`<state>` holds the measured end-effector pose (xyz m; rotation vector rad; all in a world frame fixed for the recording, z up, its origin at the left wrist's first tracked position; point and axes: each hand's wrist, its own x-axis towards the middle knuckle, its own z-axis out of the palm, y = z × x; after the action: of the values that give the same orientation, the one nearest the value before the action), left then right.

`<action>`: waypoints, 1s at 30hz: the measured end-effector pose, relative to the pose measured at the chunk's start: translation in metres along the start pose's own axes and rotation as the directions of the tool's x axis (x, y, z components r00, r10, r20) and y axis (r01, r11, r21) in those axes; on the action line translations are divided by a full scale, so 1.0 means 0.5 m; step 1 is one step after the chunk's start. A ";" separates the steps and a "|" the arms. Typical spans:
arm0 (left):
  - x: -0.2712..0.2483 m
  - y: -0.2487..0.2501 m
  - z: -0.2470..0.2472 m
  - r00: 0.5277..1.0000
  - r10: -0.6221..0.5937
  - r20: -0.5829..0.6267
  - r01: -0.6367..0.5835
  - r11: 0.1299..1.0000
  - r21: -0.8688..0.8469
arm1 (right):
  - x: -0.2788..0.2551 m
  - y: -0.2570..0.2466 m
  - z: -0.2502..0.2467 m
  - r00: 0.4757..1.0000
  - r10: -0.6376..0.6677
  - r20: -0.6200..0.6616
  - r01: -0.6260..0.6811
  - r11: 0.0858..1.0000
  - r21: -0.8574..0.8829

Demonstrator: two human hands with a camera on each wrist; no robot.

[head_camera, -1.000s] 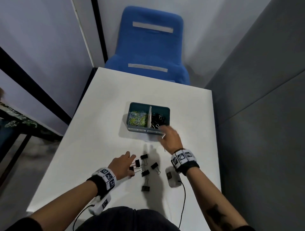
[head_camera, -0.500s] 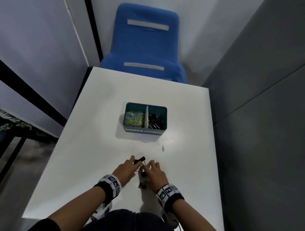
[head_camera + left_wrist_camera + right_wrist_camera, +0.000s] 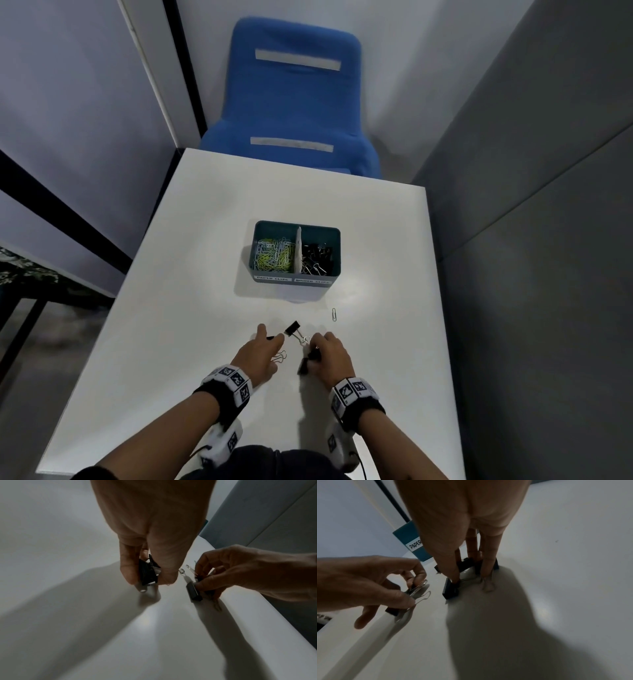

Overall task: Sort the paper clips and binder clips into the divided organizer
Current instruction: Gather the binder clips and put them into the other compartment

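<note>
Both hands gather binder clips off the bench: left hand pinching one, right hand clutching several; firm grips should precede lifting toward the organizer ahead.

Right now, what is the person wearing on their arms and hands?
The hands are bare, with no gloves. The left wrist and the right wrist each wear a black band with white squares printed with black-and-white patterns. Under each wrist hangs a small white box with the same patterns; a thin black cable runs from the right one. The forearms are bare, with dark sleeves higher up.
</note>
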<state>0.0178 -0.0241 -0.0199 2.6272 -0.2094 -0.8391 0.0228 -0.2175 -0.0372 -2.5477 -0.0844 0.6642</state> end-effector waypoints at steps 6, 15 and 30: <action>0.000 -0.006 -0.033 1.000 -0.005 -0.008 0.003 0.973 -0.232 | -0.008 0.026 -0.024 0.981 0.191 -0.042 -0.176 0.954 0.244; 0.112 0.145 -0.284 0.910 0.178 -0.376 -0.237 0.964 -0.119 | -0.018 0.016 -0.085 0.991 0.082 -0.105 -0.056 0.971 0.232; 0.072 0.061 -0.068 0.983 0.181 0.031 -0.183 0.952 0.247 | 0.099 -0.087 -0.271 0.928 -0.118 -0.352 0.157 0.984 0.083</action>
<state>0.0663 -0.0509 -0.0012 2.7788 -0.5860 -0.8051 0.1335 -0.2322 0.0644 -2.4829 -0.1013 0.1550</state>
